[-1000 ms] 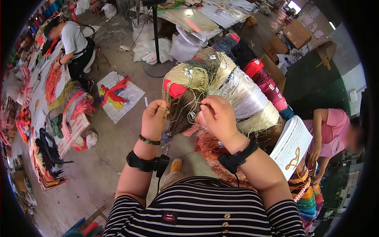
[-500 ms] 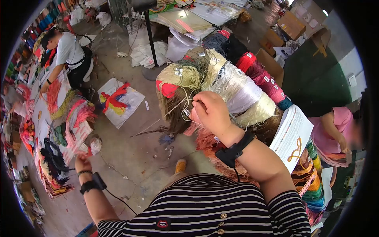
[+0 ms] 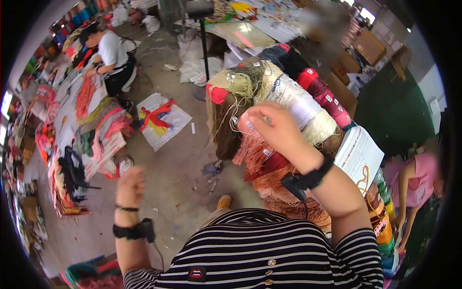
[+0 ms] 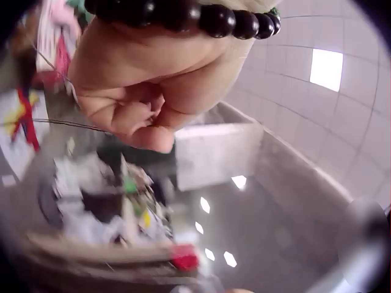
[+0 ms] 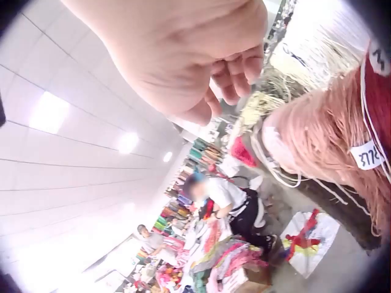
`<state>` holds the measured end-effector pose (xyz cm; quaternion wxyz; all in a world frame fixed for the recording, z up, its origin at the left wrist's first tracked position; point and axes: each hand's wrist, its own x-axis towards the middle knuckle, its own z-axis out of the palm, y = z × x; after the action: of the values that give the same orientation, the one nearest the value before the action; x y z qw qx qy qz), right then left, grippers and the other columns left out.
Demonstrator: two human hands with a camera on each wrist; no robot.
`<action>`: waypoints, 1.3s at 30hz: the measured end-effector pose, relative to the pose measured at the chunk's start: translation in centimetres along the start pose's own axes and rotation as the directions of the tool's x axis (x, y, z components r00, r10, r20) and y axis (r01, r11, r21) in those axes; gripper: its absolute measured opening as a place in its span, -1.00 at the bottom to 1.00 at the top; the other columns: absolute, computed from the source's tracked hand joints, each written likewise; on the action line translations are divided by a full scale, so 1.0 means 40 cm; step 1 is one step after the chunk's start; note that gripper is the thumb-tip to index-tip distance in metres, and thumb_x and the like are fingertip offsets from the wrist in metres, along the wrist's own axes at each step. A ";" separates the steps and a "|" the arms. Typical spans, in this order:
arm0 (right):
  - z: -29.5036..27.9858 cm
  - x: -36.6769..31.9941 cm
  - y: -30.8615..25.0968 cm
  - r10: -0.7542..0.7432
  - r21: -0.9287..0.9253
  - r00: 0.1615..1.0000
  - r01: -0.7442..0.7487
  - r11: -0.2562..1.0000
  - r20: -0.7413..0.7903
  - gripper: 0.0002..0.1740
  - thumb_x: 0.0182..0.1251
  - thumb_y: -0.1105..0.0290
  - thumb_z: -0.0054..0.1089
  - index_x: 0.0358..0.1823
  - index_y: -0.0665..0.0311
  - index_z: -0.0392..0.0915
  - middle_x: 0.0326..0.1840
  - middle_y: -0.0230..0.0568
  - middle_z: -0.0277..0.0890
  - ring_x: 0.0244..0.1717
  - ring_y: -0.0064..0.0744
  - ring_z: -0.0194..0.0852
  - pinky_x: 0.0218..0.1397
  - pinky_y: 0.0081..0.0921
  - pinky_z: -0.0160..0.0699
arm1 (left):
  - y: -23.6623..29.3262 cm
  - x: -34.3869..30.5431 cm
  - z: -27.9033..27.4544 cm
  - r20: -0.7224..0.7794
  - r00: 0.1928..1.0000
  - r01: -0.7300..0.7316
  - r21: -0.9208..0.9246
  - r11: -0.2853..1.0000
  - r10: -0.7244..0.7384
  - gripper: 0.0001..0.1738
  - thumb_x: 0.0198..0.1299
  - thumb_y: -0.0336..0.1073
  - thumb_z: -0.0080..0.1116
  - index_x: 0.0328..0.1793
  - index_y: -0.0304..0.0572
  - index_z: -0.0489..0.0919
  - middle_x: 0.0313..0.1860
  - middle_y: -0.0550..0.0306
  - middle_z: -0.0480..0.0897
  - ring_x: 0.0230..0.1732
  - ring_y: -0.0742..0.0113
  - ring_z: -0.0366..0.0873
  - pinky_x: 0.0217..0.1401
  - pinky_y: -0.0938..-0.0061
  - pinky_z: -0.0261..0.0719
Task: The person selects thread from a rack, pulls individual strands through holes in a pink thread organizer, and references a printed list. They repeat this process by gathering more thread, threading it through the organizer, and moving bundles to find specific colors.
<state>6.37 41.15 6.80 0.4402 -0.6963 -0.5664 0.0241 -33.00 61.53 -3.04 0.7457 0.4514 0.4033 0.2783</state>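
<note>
In the head view my left hand is low over the floor, away from the yarn. Its fingers are curled, and in the left wrist view thin dark threads run to them. My right hand hovers over the row of yarn hanks, beside a salmon-pink hank with a paper tag. Seen from the right wrist, its fingers are loosely bent with nothing between them. Brown hanks, a cream hank and a white hank lie around it.
A printed sheet with an orange thread lies on the hanks at right. A person in pink works beyond it. Leftward, a person in white bends over a yarn-covered table. A white sheet with coloured yarn lies on the floor, near a black stand.
My left hand swung from beside the right hand down and left, then rose slightly. My right hand moved a little right over the hanks. Dark strands trailing over the floor earlier no longer show there.
</note>
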 end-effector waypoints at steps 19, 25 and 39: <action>-0.454 -0.703 -0.209 0.073 0.085 0.951 -0.050 0.995 -0.300 -0.89 0.15 0.46 0.28 -0.31 0.33 0.64 -0.21 -0.12 0.62 -0.16 -0.12 0.60 -0.04 -0.36 0.57 | -0.205 -0.521 0.994 0.820 0.569 -0.203 0.077 0.976 0.053 -0.42 0.32 -0.57 0.02 0.49 -0.32 0.30 -0.08 0.14 0.68 -0.19 0.54 0.59 -0.14 0.67 0.51; -0.631 -0.865 -0.271 0.242 0.196 0.911 -0.185 0.963 -0.332 -0.90 0.28 0.42 0.21 -0.26 0.28 0.61 -0.05 -0.12 0.61 -0.03 -0.28 0.59 0.00 -0.39 0.59 | -0.281 -0.618 1.117 0.953 0.286 -0.377 0.012 0.926 0.104 -0.72 0.37 -0.39 0.06 0.14 -0.36 0.49 -0.28 0.17 0.65 -0.38 0.51 0.57 -0.33 0.66 0.53; -1.482 -1.545 -0.875 -0.265 -0.113 -0.093 -0.736 0.668 -0.960 -0.70 0.41 0.29 0.17 0.10 0.17 0.62 -0.40 -0.52 0.39 -0.54 -0.72 0.09 -0.55 -0.71 -0.01 | -0.476 -0.696 1.360 0.775 -0.160 -0.489 0.476 0.731 -0.612 -0.72 0.46 -0.28 -0.02 -0.09 -0.33 0.65 -0.51 0.24 0.58 -0.54 0.55 0.53 -0.48 0.65 0.48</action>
<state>-11.03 -44.66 36.70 0.4047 -0.6879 0.1217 -0.5901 -0.09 7.09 4.15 0.5591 0.7012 -0.2232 -0.3820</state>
